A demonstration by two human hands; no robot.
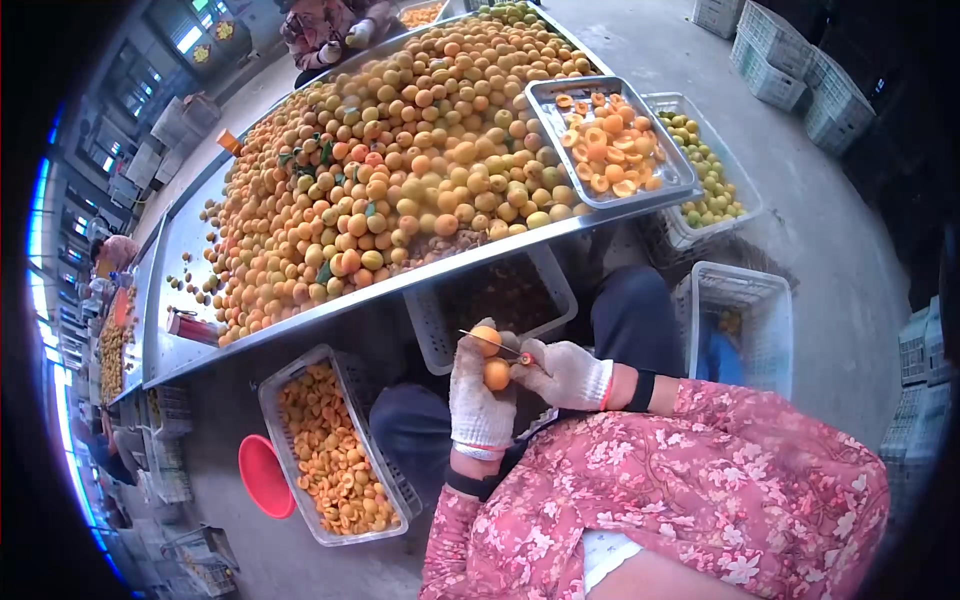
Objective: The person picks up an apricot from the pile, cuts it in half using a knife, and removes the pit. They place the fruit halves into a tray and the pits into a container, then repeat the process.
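My left hand, in a white knitted glove with soiled fingers, holds two whole-looking apricots. The upper apricot sits at the fingertips, and the lower apricot rests nearer the palm. A small knife with a red handle is gripped in my right hand, gloved the same way. Its thin blade lies across the upper apricot; how deep it cuts I cannot tell. Both hands are close together above my lap, before the metal table. Whole apricots are heaped on that table, some leaves among them.
Halved apricots fill a crate at left, beside a red basin. A metal tray of halves rests on the table's right corner, near a crate of greenish fruit. Another crate stands right. A gloved person sits across.
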